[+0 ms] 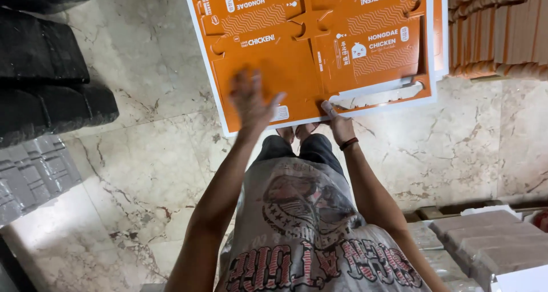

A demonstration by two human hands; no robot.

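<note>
On the marble floor (142, 155), just past the person's feet, lies a big orange printed cardboard sheet (297, 58), a die-cut blank for a box, resting flat on top of more sheets of the same kind whose white edges show at its near and right sides. The left hand (251, 101) hovers over the near left part of the sheet, fingers spread and open, blurred by motion, so I cannot tell whether it touches the card. The right hand (339, 124) rests at the sheet's near edge, to the right of the left hand, its fingers pressed together on the white border; whether it pinches the edge or merely pins it is hard to say. A dark band circles that wrist.

To lift one sheet cleanly, I would judge it best to keep the right hand holding the near edge, slide the left palm flat to part the top sheet from those beneath, and raise it evenly, since thin card of this width will sag and crease at its cut lines if picked up by one corner.

The sheet is bright orange with white lettering, wavy line patterns and small cartoon marks, scored into panels with notched tabs and one long curved slot near its right near corner. Beyond its right side stands a pile of brown folded cartons (496, 29); to its left sit black bundles (45, 58).
</note>
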